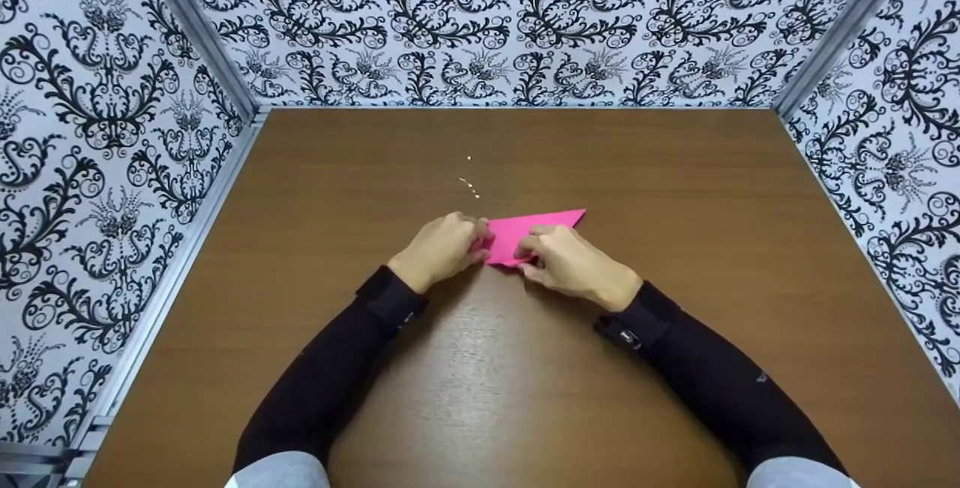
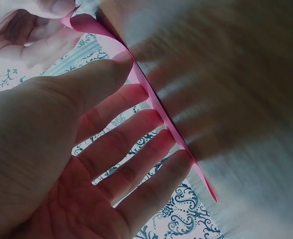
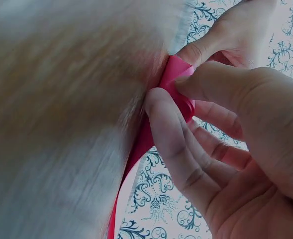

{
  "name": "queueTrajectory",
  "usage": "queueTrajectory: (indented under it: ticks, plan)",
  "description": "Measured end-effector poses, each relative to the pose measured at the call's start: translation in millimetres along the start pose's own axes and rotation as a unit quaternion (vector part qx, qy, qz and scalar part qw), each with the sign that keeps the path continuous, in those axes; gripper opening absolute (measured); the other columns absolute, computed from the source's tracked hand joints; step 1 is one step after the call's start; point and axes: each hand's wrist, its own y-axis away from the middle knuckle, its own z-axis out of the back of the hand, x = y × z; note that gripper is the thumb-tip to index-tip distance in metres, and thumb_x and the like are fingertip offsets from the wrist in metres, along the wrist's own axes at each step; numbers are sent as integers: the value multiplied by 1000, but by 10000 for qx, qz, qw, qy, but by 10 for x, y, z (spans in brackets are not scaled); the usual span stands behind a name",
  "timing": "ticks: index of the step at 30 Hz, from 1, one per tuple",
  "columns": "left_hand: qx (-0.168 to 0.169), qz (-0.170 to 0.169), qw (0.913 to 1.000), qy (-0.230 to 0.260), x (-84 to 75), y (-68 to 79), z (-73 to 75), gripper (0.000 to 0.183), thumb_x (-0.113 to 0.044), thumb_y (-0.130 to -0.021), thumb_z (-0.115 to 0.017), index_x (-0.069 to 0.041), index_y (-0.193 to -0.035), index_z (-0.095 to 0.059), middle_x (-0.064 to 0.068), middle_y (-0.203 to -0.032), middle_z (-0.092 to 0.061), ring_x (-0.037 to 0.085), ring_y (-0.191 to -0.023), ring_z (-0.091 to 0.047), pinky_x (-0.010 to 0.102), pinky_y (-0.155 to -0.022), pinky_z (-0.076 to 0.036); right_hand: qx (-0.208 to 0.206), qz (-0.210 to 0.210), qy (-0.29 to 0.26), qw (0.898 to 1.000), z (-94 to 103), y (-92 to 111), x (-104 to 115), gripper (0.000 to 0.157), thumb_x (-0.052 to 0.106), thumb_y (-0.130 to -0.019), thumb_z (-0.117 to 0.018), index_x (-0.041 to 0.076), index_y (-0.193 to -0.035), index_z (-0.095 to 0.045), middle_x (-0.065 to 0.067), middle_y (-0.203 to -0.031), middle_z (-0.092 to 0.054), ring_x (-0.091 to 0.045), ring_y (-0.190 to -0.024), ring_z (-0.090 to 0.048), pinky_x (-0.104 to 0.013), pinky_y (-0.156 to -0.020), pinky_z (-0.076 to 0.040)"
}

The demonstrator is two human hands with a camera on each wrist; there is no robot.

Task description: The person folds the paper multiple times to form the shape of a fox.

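A pink sheet of paper [image 1: 544, 220], with a folded-looking slanted outline, lies on the wooden table between both hands. At its left end, the left hand [image 1: 442, 246] presses on it. In the left wrist view, the fingertips [image 2: 156, 119] lie spread along the paper [image 2: 158, 110], with the thumb apart from them. The right hand [image 1: 577, 263] pinches the near edge between thumb and fingers. There, in the right wrist view, the paper [image 3: 145, 137] curls up at the right hand [image 3: 241, 164]. The fingers partly hide the curled part.
A few small light specks [image 1: 470, 187] show on the brown table [image 1: 660, 173] beyond the paper. Patterned black-and-white panels [image 1: 480, 23] stand behind and at both sides, joined by metal posts [image 1: 199, 31]. Dark sleeves with wrist bands [image 1: 391, 298] cover both forearms.
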Motion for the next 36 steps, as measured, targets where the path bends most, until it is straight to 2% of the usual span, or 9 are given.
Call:
queueTrajectory:
  ticks: [4,14,19,25,31,36]
  plan:
    - [17,-8,10000,9,-2,-1,2,13,-18,-107,-87,-5,-110,-86,13,-103,-86,33,-95,-84,48,-87,-73,-30,-38,-419,9991,10,-9,-11,5,0,-101,-84,1,-106,-85,-13,-102,-86,-26,-90,-83,-42,-81,-72]
    - [94,143,9999,10,-18,-6,9,15,-20,-108,-86,-7,-115,-87,14,-111,-88,39,-106,-83,53,-97,-71,83,-294,-1093,9935,53,4,4,12,0,-100,-86,-3,-111,-84,-16,-104,-89,-27,-89,-88,-42,-81,-75]
    - [99,142,9998,-29,-19,12,2,17,-21,-108,-86,-8,-118,-87,13,-116,-89,41,-111,-82,55,-99,-71,147,-307,-1079,9936,56,9,3,14,2,-101,-87,-2,-114,-85,-16,-109,-89,-30,-92,-89,-43,-84,-75]
    - [19,106,9999,-69,-16,28,11,20,-20,-107,-87,-8,-123,-88,12,-125,-89,42,-114,-82,55,-100,-71,-51,-239,-787,9966,49,-12,-4,8,3,-105,-84,1,-112,-87,-13,-106,-90,-29,-93,-88,-45,-86,-74]
    - [-2,150,9999,-85,-12,21,21,20,-22,-108,-87,-7,-121,-88,13,-119,-89,43,-113,-81,56,-98,-71,-159,-336,-803,9961,66,-45,-20,4,6,-107,-83,4,-108,-86,-11,-99,-88,-27,-84,-85,-47,-80,-73]
    - [55,206,9998,-45,-11,26,29,20,-23,-108,-86,-7,-121,-87,14,-117,-89,43,-112,-81,56,-96,-71,-162,-588,-972,9934,81,-65,-34,3,8,-109,-82,8,-107,-84,-10,-91,-85,-21,-74,-80,-33,-69,-66]
